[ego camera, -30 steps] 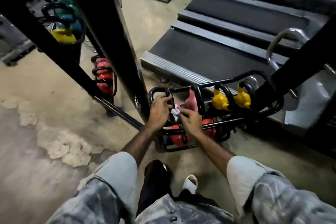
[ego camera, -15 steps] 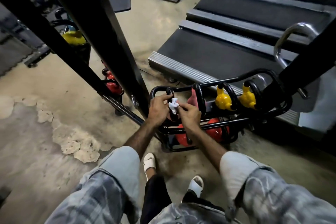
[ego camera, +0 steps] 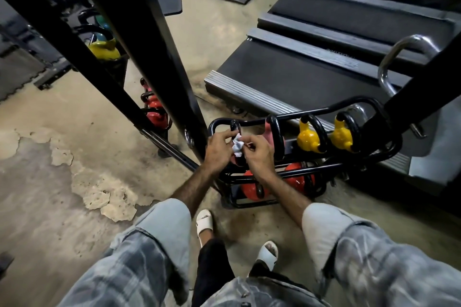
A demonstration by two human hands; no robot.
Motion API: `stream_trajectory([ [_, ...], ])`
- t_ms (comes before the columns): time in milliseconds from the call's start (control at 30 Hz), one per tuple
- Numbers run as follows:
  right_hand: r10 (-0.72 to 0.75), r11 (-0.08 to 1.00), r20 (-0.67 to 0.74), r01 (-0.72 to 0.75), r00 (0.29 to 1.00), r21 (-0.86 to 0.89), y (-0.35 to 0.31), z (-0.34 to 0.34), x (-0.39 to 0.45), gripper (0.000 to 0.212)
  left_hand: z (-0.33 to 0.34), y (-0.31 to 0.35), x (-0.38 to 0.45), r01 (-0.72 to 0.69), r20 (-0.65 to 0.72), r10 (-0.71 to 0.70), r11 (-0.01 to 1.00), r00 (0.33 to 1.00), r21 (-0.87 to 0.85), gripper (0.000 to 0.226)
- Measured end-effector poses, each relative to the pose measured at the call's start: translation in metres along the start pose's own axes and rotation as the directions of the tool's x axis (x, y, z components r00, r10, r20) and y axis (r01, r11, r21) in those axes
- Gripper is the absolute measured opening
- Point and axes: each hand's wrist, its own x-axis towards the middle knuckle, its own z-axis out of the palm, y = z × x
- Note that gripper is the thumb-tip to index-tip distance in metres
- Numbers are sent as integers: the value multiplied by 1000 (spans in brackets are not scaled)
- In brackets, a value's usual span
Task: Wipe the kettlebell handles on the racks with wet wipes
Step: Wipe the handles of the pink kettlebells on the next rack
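Both hands were over the low black tubular metal rack [ego camera: 324,169] on the floor. Left hand [ego camera: 218,151] & right hand [ego camera: 259,157] each pinched the crumpled white wet wipe [ego camera: 237,147] between them, just beside the black handle [ego camera: 235,126] of the pink kettlebell [ego camera: 268,134]. Two small yellow kettlebells [ego camera: 308,138] stood further right in the rack's top row.

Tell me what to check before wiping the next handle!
1. Wipe in hand: ok, pinched between left hand and right hand.
2. Wipe ready to use: not ok, crumpled.
3. Wipe wet enough: cannot tell.
4. Next handle, black, within reach: ok, just right of the hands.
5. Yellow kettlebells seated in rack: ok.
6. Feet clear of rack: ok.
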Motion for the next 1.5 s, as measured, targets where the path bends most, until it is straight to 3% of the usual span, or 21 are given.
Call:
stream_trajectory([
  [233,-193,964,106,209,975,-165,15,-10,-26,22,3,-3,1,8,5,-8,1000,1000,25,49],
  [467,-159,960,91,176,983,-220,-8,0,14,21,1,-5,-6,-40,18,41,998,999,-53,33],
  [600,-219,934,126,245,968,-260,-2,-5,3,22,13,-9,-23,-50,-137,33,991,990,-128,23],
  [700,-258,933,232,304,938,-192,-1,-15,0,29,17,-10,-26,-50,-217,13,986,976,-162,19],
  [767,-233,953,266,274,935,-130,1,-21,-3,38,19,-12,-26,-21,-252,-29,981,967,-191,19],
  [900,-25,998,248,40,968,-57,3,-24,-8,63,30,-16,-35,55,-352,-155,959,923,-277,17],
  [967,81,997,308,-72,948,-41,1,-24,-9,72,41,-21,-42,119,-372,-220,954,902,-276,19],
  [1067,144,989,406,-124,902,-75,3,-22,-10,80,54,-31,-51,224,-318,-297,943,900,-248,29],
  [1167,140,990,424,-113,895,-89,6,-20,-8,80,53,-27,-50,208,-268,-261,955,927,-212,32],
  [1333,101,987,426,-38,899,-154,12,-23,-3,78,49,-12,-56,129,-246,-219,933,944,-336,38],
  [1500,89,993,346,-56,934,-105,8,-24,-3,51,48,-23,-47,190,-146,-247,927,958,-323,21],
])
